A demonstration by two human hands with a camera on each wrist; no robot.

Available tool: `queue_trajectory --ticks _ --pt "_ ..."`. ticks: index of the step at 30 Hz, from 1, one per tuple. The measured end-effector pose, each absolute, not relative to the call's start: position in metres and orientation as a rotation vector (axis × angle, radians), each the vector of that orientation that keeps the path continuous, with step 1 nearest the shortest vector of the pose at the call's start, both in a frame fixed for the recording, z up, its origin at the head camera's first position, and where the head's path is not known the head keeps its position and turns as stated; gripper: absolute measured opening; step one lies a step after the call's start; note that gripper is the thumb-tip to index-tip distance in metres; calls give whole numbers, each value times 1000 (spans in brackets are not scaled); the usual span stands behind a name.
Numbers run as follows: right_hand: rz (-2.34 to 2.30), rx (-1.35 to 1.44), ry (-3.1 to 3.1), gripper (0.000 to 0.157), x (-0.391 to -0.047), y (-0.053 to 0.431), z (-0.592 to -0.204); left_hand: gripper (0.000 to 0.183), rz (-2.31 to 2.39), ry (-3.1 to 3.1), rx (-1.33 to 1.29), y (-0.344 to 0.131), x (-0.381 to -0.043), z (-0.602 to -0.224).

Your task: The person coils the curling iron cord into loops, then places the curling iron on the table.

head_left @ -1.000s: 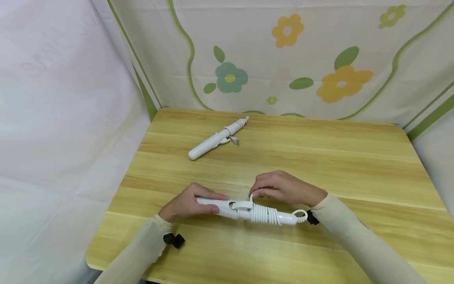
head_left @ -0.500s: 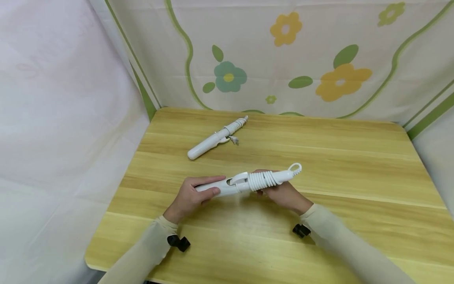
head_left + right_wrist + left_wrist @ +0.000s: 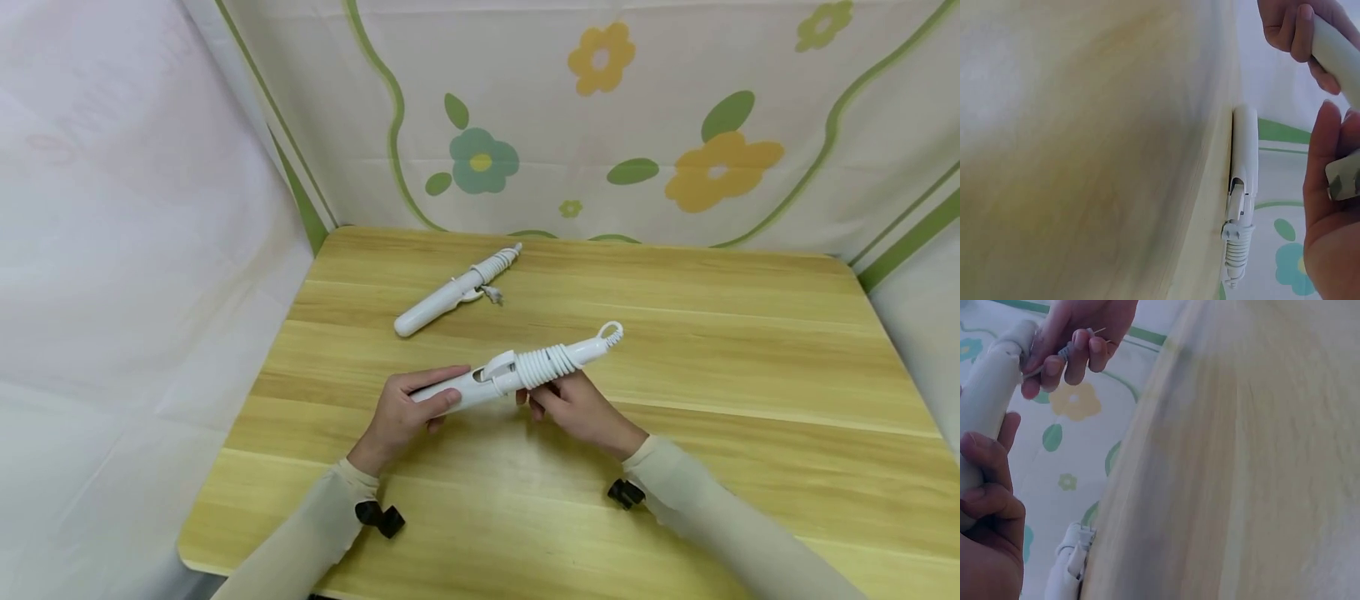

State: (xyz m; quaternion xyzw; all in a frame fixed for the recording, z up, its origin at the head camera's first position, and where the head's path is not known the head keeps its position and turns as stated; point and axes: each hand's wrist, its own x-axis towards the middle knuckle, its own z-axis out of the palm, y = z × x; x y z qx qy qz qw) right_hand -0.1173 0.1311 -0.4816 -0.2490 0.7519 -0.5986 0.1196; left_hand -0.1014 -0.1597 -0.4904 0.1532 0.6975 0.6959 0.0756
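Note:
My left hand [image 3: 397, 419] grips the smooth barrel end of a white curling iron [image 3: 465, 390], raised and tilted up to the right. Its white cord [image 3: 545, 367] is coiled tightly round the handle and ends in a loop at the tip. My right hand [image 3: 588, 412] is under the coiled part. In the left wrist view, the curled fingers of that hand hold the cord's plug [image 3: 1072, 350], a thin pin showing between them. The plug [image 3: 1344, 178] lies against the palm in the right wrist view. From the head, the iron hides those fingertips partly.
A second white curling iron [image 3: 442, 304], its cord also wrapped, lies at the back left of the wooden table [image 3: 750, 333]. Its grey plug [image 3: 491, 294] sticks out beside it. A flowered cloth [image 3: 540, 125] hangs behind the table.
The curling iron has been lifted and its cord end tilted upward. My right hand went from above the coil, with a bit of cord, to underneath it. The second iron stayed put.

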Motion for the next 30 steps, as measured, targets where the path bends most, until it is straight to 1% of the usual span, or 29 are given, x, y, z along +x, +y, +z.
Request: queue_trajectory --ticks 6,13,16,20,25,30 --pt "-1800 -582 2190 24 -116 127 -479 33 2059 2200 423 -153 -101 -487" --pt "-1694 -465 2218 31 -117 124 -479 33 2012 2346 317 -151 -101 -493" --pt "-1580 -499 2364 29 -118 124 -480 33 1983 2438 333 -149 -101 -496" --pt "-1383 -574 2649 22 -120 123 -481 36 1923 2607 439 -147 -103 -500" --pt "-1179 -550 2835 10 -123 126 -483 43 1639 2890 583 -142 -108 -503" --pt "-1001 -529 2943 12 -129 136 -488 50 1182 3073 667 -132 -116 -500"
